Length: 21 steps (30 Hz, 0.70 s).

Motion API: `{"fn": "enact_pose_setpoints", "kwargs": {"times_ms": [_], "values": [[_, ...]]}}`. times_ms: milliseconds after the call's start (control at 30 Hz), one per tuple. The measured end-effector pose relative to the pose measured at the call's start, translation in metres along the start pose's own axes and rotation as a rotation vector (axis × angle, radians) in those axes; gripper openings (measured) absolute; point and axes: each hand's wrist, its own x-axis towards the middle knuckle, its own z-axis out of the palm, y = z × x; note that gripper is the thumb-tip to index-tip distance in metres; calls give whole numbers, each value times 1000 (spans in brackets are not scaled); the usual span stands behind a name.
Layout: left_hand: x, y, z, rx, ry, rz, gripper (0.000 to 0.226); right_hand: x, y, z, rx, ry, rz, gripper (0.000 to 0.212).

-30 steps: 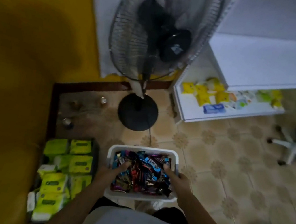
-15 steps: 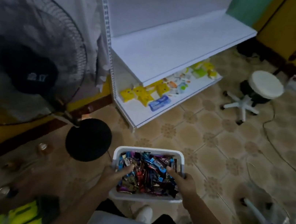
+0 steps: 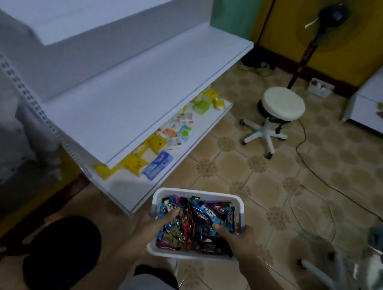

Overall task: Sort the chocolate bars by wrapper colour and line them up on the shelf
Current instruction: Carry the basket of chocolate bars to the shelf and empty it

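Chocolate bars (image 3: 195, 222) all jumbled in the white basket (image 3: 199, 193), my left hand (image 3: 156, 224) and right hand (image 3: 237, 241) clamped on its sides, white shelf (image 3: 127, 100) just ahead bare, so I reckon sorting hasn't begun.

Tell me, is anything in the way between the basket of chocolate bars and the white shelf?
Nothing visible blocks it. Both hands, left hand and right hand, hold the white basket of chocolate bars just right of the shelf. Its middle board looks bare; only the bottom board carries small packets.
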Motion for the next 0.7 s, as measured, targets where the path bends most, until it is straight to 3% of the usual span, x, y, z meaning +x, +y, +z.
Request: {"fn": "enact_pose_setpoints", "kwargs": {"times_ms": [67,200,300,367,500,600,700], "values": [[40,27,19,39,-41,-37,109,36,-18,-7,27,43,18,48],[97,93,69,151,-139,2,113,95,-57,-28,109,156,5,38],[140,131,107,212,-238,38,98,128,-78,-46,160,279,-24,28],[161,150,130,209,-310,36,107,144,-84,-55,187,356,-22,28],[195,177,176,319,-360,-40,72,185,-86,-77,206,450,17,28],[218,191,212,356,-344,-54,85,224,-88,-105,223,424,86,34],[246,211,256,297,-371,-75,37,279,-93,-139,216,412,150,38]]}}
